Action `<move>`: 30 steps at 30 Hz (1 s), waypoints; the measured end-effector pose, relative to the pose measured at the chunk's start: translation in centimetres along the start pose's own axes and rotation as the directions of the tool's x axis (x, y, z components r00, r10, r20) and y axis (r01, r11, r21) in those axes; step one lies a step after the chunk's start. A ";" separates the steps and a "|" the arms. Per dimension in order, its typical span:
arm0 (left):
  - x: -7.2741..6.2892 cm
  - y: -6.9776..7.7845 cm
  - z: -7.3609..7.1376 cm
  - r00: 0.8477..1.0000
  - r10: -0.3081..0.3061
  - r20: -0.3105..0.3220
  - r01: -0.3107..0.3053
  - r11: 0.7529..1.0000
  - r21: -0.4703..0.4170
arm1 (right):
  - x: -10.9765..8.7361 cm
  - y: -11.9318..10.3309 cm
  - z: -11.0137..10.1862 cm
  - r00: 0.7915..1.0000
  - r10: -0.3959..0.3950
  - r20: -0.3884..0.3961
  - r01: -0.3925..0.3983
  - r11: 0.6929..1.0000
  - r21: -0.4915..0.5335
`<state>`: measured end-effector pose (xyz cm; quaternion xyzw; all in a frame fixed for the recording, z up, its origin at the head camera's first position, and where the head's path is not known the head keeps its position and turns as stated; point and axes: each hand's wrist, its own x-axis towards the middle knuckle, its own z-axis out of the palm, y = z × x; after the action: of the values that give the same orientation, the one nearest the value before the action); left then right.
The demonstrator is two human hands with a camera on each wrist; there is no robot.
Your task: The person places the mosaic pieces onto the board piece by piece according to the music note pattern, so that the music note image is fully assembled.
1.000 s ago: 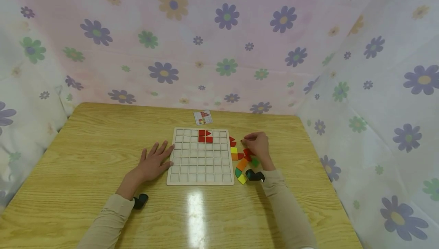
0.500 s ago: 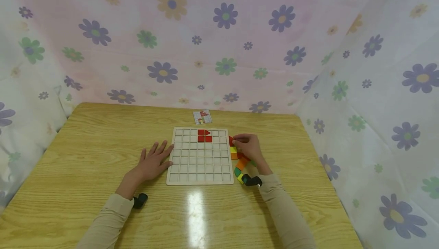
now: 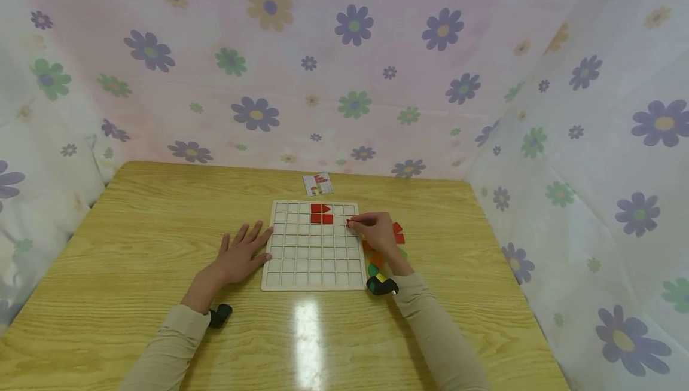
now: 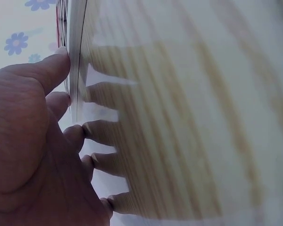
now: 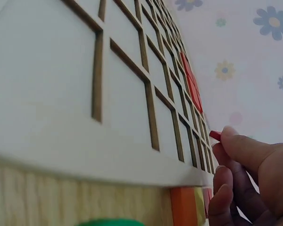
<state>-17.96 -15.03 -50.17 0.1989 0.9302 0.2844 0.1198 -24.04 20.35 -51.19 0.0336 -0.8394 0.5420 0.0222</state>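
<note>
In the head view, a wooden grid board (image 3: 302, 262) lies on the table with several red pieces (image 3: 322, 218) set in its upper cells. My left hand (image 3: 241, 257) rests spread on the table, thumb and fingertips at the board's left edge, as the left wrist view confirms. Over the board's upper right edge, my right hand (image 3: 375, 235) pinches a small red piece (image 5: 215, 135) between thumb and forefinger. Its full shape is hidden by the fingers; a pointed end shows. Loose pieces, among them an orange one (image 3: 376, 260), lie under and beside that hand.
A small picture card (image 3: 318, 184) with a coloured pattern lies behind the board. Red pieces (image 3: 399, 238) sit right of my right hand, and green (image 3: 373, 269) and yellow pieces lie near the board's lower right edge. Flowered cloth (image 3: 355, 68) hangs around the table.
My right hand has moved left from the loose pieces to the board's right edge, carrying the small red piece. Red pieces at the right are now uncovered. The left hand has stayed put.
</note>
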 end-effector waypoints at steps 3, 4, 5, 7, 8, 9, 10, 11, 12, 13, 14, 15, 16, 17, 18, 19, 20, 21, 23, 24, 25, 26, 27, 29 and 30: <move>0.0 0.0 0.1 1.000 0.002 -0.006 -0.002 1.000 0.001 | 0.0 -0.2 0.6 1.000 -0.011 0.000 0.011 1.000 -0.017; 0.0 0.0 0.1 1.000 0.004 -0.008 -0.004 1.000 0.000 | 0.1 -0.3 0.8 1.000 -0.018 0.003 0.018 1.000 -0.016; 0.0 0.0 0.1 1.000 0.007 -0.012 -0.007 1.000 0.002 | 0.1 -0.4 1.0 1.000 -0.020 0.007 0.020 1.000 -0.013; 0.1 -0.1 0.2 1.000 0.009 -0.014 -0.009 1.000 0.004 | 0.2 -0.6 1.4 0.999 -0.028 0.019 0.028 1.000 -0.010; 0.1 -0.1 0.3 1.000 0.008 -0.014 -0.008 1.000 0.003 | 0.3 -0.7 1.5 0.999 -0.034 0.029 0.034 0.999 -0.013; 0.1 -0.2 0.3 1.000 0.009 -0.015 -0.009 1.000 0.008 | 0.3 -0.8 1.7 0.998 -0.041 0.037 0.041 0.999 -0.017; 0.1 -0.2 0.3 1.000 0.009 -0.015 -0.009 1.000 0.006 | 0.4 -0.8 1.8 0.998 -0.045 0.043 0.046 0.999 -0.023; 0.1 -0.3 0.3 1.000 0.009 -0.017 -0.009 1.000 0.010 | 0.5 -0.8 2.0 0.998 -0.049 0.046 0.051 0.998 -0.035; 0.2 -0.3 0.3 1.000 0.008 -0.017 -0.008 1.000 0.008 | 0.6 -0.8 2.1 0.997 -0.054 0.048 0.056 0.997 -0.045; 0.2 -0.3 0.3 1.000 0.009 -0.019 -0.009 1.000 0.007 | 0.8 -0.8 2.2 0.997 -0.059 0.048 0.061 0.996 -0.059; 0.2 -0.3 0.3 1.000 0.010 -0.021 -0.010 1.000 0.008 | 0.9 -0.8 2.2 0.997 -0.061 0.046 0.064 0.995 -0.073; 0.2 -0.4 0.3 1.000 0.012 -0.023 -0.012 1.000 0.010 | 1.0 -0.9 2.3 0.997 -0.061 0.043 0.064 0.995 -0.081; 0.2 -0.4 0.3 1.000 0.012 -0.022 -0.011 1.000 0.010 | 1.1 -1.0 2.3 0.997 -0.058 0.042 0.061 0.994 -0.089; 0.2 -0.4 0.3 1.000 0.012 -0.023 -0.012 1.000 0.014 | 1.2 -1.0 2.4 0.997 -0.057 0.042 0.061 0.993 -0.097; 0.2 -0.4 0.4 1.000 0.012 -0.024 -0.011 1.000 0.015 | 1.3 -1.1 2.4 0.997 -0.056 0.043 0.060 0.993 -0.104; 0.2 -0.4 0.4 1.000 0.013 -0.026 -0.012 1.000 0.018 | 1.4 -1.1 2.4 0.998 -0.051 0.046 0.056 0.992 -0.114; 0.2 -0.4 0.4 1.000 0.012 -0.026 -0.011 1.000 0.021 | 1.6 -1.2 2.4 0.998 -0.048 0.048 0.054 0.991 -0.123; 0.2 -0.4 0.4 1.000 0.012 -0.027 -0.011 1.000 0.022 | 1.7 -1.2 2.5 0.998 -0.047 0.050 0.053 0.990 -0.128; 0.1 -0.3 0.3 1.000 0.010 -0.029 -0.009 1.000 0.021 | 2.0 -1.2 2.5 0.997 -0.042 0.058 0.050 0.989 -0.141; 0.1 -0.3 0.3 1.000 0.009 -0.030 -0.009 1.000 0.019 | 2.1 -1.1 2.5 0.997 -0.039 0.062 0.048 0.988 -0.149; 0.1 -0.2 0.3 1.000 0.008 -0.027 -0.008 1.000 0.019 | 2.2 -1.1 2.5 0.997 -0.036 0.065 0.045 0.987 -0.157; 0.1 -0.2 0.3 1.000 0.008 -0.027 -0.008 1.000 0.019 | 2.2 -1.0 2.5 0.997 -0.037 0.070 0.047 0.986 -0.159; 0.1 -0.2 0.3 0.999 0.010 -0.031 -0.010 1.000 0.021 | 2.3 -0.9 2.5 0.996 -0.037 0.076 0.049 0.986 -0.162; 0.1 -0.2 0.3 0.999 0.015 -0.035 -0.014 1.000 0.027 | 2.4 -0.9 2.5 0.995 -0.043 0.086 0.057 0.984 -0.169; 0.2 -0.3 0.4 0.999 0.016 -0.035 -0.015 0.999 0.028 | 2.4 -0.9 2.5 0.995 -0.047 0.088 0.062 0.983 -0.171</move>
<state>-18.06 -14.98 -50.63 0.2026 0.9344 0.2759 0.0982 -26.37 17.63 -51.23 0.0770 -0.8824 0.4640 0.0049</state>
